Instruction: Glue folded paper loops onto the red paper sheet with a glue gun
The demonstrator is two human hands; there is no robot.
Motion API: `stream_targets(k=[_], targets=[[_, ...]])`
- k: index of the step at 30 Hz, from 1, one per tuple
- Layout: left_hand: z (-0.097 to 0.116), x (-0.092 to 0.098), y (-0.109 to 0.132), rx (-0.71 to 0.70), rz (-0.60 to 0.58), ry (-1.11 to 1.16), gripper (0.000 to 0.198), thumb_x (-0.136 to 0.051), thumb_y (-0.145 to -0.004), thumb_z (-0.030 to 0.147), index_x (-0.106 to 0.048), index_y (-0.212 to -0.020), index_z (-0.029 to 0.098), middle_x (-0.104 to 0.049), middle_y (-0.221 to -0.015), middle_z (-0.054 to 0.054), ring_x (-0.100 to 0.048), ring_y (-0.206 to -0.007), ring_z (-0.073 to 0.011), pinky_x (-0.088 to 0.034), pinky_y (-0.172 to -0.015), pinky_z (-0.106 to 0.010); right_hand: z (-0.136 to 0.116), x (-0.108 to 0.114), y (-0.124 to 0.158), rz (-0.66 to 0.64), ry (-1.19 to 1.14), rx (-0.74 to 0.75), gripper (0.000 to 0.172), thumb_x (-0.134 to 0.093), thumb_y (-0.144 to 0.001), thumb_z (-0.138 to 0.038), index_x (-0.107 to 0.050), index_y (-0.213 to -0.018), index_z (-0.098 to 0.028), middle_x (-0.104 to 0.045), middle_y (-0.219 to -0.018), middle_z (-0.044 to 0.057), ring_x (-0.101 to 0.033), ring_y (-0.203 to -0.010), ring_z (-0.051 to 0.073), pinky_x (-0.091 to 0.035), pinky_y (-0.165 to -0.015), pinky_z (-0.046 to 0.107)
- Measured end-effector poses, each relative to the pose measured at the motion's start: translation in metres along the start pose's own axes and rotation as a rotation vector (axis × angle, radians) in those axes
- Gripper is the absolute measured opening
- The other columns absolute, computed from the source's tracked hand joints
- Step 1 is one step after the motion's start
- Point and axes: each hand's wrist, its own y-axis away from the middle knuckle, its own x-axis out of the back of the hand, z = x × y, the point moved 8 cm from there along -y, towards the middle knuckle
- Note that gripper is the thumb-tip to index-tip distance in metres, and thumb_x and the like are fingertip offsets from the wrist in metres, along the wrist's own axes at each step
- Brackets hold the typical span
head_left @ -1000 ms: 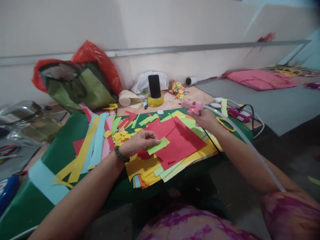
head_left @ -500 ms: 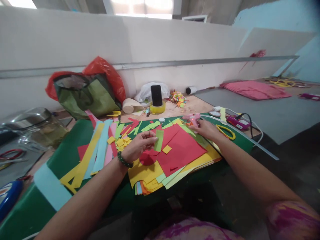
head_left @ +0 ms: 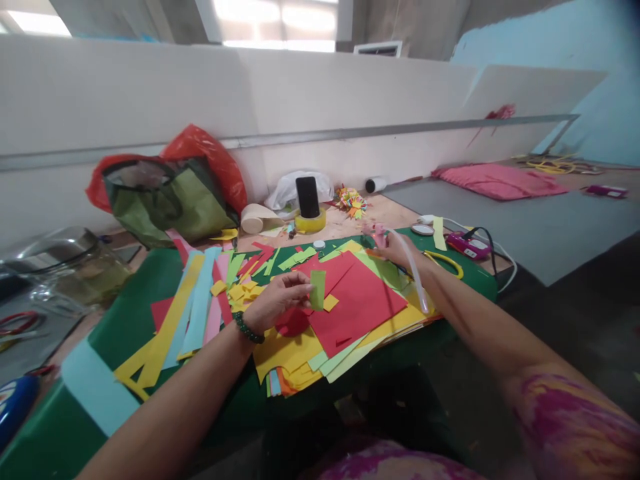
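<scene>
Sleeve [head_left: 575, 407]: patterned in purple and pink, closest to me, at 4 o'clock of the red sheet [head_left: 367, 317], with 12 pointing straight away from me.
Yellow sheets [head_left: 280, 350]: partly under the red one, showing at 7 o'clock.
Bracelet [head_left: 249, 328]: dark green beads around my left wrist.
Left hand [head_left: 287, 297]: at 9 o'clock, my thumb and fingers pinched together on one end of a green strip [head_left: 317, 290].
Green strip: standing nearly upright before the red sheet's 9 o'clock side; whether its lower end touches anything, I cannot tell.
Yellow square [head_left: 331, 303]: lying on the red sheet, just beside my strip.
Paper strips [head_left: 200, 303]: blue, yellow and pink, well out at 9 o'clock.
Right hand [head_left: 400, 253]: at 1 o'clock, wrapped around the pink glue gun [head_left: 376, 235], some of my fingers hidden.
Clear rod [head_left: 413, 270]: arching from the gun's back across my right wrist.
Yellow loop [head_left: 453, 265]: beyond that wrist, at 2 o'clock, near a purple box [head_left: 469, 245].
Phone [head_left: 307, 197]: upright at a yellow tape roll [head_left: 310, 221], 11 o'clock.
Paper rosette [head_left: 351, 202]: many-coloured, at 12.
Green bag [head_left: 173, 203]: near the wall, 10 o'clock.
</scene>
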Motion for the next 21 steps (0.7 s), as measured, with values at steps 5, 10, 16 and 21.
stream_targets(k=[5, 10, 16, 21], targets=[[-0.004, 0.001, -0.001, 0.019, 0.002, 0.045, 0.039, -0.086, -0.057, 0.031, -0.056, -0.075, 0.014, -0.058, -0.062, 0.005, -0.059, -0.049, -0.0081, -0.050, -0.051, -0.021, 0.007, -0.004, 0.003, 0.001, 0.061, -0.022, 0.043, -0.058, -0.082, -0.054, -0.069, -0.092, -0.014, -0.072, -0.089, 0.014, -0.065, -0.082, 0.027, -0.041, -0.064, 0.030], [-0.006, 0.001, -0.001, 0.032, -0.004, 0.074, 0.039, -0.086, -0.058, 0.030, -0.054, -0.075, 0.015, -0.058, -0.062, 0.005, -0.060, -0.049, -0.0084, -0.050, -0.051, -0.021, 0.014, -0.001, 0.014, -0.008, 0.109, -0.050, 0.050, -0.050, -0.088, -0.054, -0.070, -0.099, -0.010, -0.072, -0.094, 0.017, -0.066, -0.086, 0.027, -0.039, -0.065, 0.029], [-0.005, -0.003, -0.001, 0.030, -0.020, 0.037, 0.040, -0.086, -0.058, 0.033, -0.056, -0.075, 0.014, -0.059, -0.061, 0.004, -0.060, -0.049, -0.0091, -0.049, -0.051, -0.021, 0.010, -0.005, 0.013, -0.080, 0.159, -0.062, 0.042, -0.047, -0.091, -0.045, -0.075, -0.086, -0.014, -0.074, -0.090, 0.015, -0.066, -0.085, 0.024, -0.036, -0.060, 0.027], [-0.005, -0.003, 0.000, 0.032, -0.017, 0.017, 0.041, -0.086, -0.057, 0.035, -0.055, -0.074, 0.015, -0.059, -0.061, 0.004, -0.060, -0.050, -0.0092, -0.050, -0.053, -0.022, 0.013, -0.003, 0.010, -0.114, 0.205, -0.072, 0.031, -0.047, -0.089, -0.023, -0.076, -0.085, -0.014, -0.074, -0.091, 0.014, -0.067, -0.084, 0.022, -0.037, -0.061, 0.026]])
